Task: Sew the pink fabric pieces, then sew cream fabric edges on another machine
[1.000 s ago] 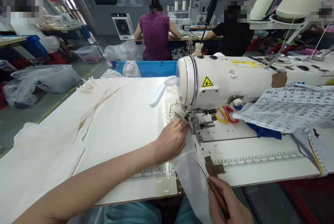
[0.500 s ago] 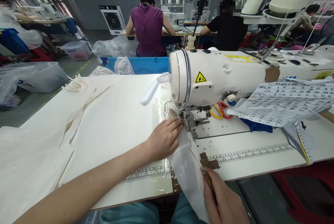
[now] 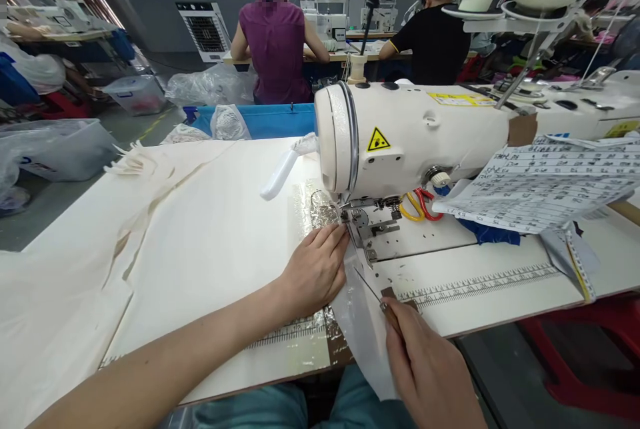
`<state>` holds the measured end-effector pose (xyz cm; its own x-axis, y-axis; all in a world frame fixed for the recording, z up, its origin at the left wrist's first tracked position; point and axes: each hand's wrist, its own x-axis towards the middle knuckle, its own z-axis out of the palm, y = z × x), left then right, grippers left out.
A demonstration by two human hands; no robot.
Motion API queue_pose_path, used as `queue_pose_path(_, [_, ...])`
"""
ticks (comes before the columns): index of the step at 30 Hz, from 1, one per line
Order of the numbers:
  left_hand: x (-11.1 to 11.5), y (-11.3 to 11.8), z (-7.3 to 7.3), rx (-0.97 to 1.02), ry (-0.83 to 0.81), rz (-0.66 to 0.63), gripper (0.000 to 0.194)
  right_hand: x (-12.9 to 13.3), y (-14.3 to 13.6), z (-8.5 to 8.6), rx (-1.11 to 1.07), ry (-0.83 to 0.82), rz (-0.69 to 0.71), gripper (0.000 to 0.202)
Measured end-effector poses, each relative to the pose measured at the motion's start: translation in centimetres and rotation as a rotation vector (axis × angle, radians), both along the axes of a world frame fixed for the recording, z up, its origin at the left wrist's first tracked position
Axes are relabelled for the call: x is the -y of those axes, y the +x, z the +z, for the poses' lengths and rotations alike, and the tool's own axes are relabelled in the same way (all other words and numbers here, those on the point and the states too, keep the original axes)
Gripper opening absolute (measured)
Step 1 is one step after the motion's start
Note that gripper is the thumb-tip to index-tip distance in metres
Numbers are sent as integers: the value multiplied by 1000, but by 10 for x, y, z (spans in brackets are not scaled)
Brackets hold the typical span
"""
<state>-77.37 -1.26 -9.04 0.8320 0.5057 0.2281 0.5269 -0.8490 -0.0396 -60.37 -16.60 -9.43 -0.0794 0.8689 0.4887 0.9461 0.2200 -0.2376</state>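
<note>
A piece of thin white fabric (image 3: 363,332) runs from under the presser foot of the white sewing machine (image 3: 400,142) down over the table's front edge. My left hand (image 3: 316,264) lies on its upper part, fingers together and fingertips close to the presser foot (image 3: 345,214), pinching or pressing the cloth there. In my right hand (image 3: 425,362) is an awl (image 3: 393,316) with a brown handle, closed in the fingers. Its thin metal spike points up and left over the fabric, just below my left fingers. Whether the tip touches the cloth I cannot tell.
Loose white cloth (image 3: 55,309) covers the table's left side. Scissors (image 3: 420,205) with yellow and red handles lie behind the needle area. Papers with writing (image 3: 545,182) hang at the machine's right, above a tape measure (image 3: 580,269). Two people sit at machines beyond.
My right hand has moved up a little with the awl, whose spike now shows over the fabric. The fabric's lower end has risen. My left hand stays beside the presser foot; the view shifted slightly.
</note>
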Motion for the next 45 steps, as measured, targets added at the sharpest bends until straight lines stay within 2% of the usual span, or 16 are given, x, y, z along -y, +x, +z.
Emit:
queue_pose_path(5, [6,0,-3,2,18,0,53,-6,-3,2,-3,1,-17,28])
queue_pose_path(15, [12,-4,3,14,7,-57,51,-10,-5,1,-18,-3,4,27])
queue_pose_path(24, [0,-6,-2,82,9,-68,47,-20,-9,-7,-33,7,-16,28])
queue_pose_path(30, [-6,-3,3,112,-5,13,44,-34,-12,-2,26,52,-30,29])
queue_pose_path(33, [-11,-2,3,119,-6,-2,44,-42,-14,1,43,63,-21,30])
queue_pose_path(37, [-22,-5,2,91,6,-20,43,-47,-17,1,-38,70,-24,28])
queue_pose_path(40, [-27,-9,2,52,66,-10,41,-44,-20,0,-162,-13,13,25])
queue_pose_path(45, [-17,-8,4,58,66,11,38,-36,-22,0,-225,-80,12,26])
